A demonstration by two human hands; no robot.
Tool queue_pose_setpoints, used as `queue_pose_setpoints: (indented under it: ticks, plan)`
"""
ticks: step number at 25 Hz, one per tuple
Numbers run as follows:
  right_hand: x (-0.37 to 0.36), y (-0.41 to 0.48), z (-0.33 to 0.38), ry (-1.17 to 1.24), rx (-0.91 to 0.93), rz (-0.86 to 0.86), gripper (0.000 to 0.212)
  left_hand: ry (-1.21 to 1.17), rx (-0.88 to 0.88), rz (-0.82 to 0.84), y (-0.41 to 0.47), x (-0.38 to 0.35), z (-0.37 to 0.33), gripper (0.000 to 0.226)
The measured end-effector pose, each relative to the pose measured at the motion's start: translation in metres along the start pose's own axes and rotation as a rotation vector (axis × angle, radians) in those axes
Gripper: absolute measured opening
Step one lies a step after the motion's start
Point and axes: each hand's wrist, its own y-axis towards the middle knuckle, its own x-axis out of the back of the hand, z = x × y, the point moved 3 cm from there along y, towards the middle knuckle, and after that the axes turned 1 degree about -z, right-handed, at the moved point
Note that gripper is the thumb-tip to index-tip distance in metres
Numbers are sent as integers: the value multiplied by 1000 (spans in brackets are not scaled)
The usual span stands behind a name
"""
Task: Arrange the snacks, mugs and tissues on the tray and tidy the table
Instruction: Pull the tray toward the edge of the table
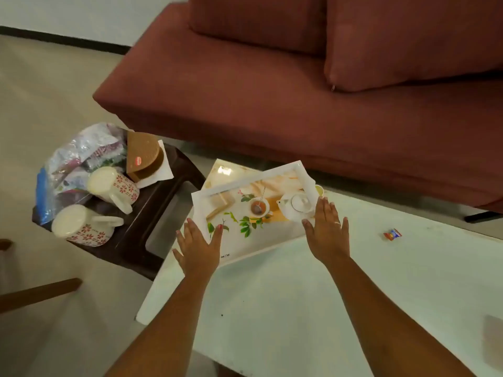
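A white tray (272,242) printed with a teapot and leaves lies at an angle on the far left corner of the white table (299,308). My left hand (200,247) rests flat on the tray's near left corner, fingers spread. My right hand (328,231) lies flat over its right edge, fingers apart. Nothing stands on the tray. Two white mugs with red flowers (113,187) (81,227) lie tipped on a dark stool (152,213) to the left. Beside them sit a clear bag of snacks (79,159) and a brown half-round holder (143,156) on white tissues (164,172).
A small red and blue sweet wrapper (392,234) lies on the table to the right of the tray. A dark red sofa (272,91) with cushions runs behind the table. A wooden chair leg (40,292) shows at the left edge.
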Motion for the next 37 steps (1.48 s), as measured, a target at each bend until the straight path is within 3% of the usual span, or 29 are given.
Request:
queue_pose_setpoints:
  ticks: [4,7,16,21,25,29,37]
  plan:
    - [-54,34,-26,-39,-83,24,63,15,84,11,31,-52,38,80]
    - [-83,47,-34,19,-109,2,63,-104,140,16,44,-80,59,74]
    - [-95,75,-33,80,-273,-132,70,-272,235,-96,53,-96,63,72]
    - [-108,17,-49,210,-376,-133,72,-239,282,-241,53,-89,63,59]
    - [-126,-57,-46,288,-529,-237,70,-211,216,-313,48,-80,59,64]
    - [-138,-106,-32,298,-663,-275,69,-91,179,-273,39,-75,71,66]
    - [-154,-143,-18,291,-716,-291,67,-24,88,-239,21,-76,91,70]
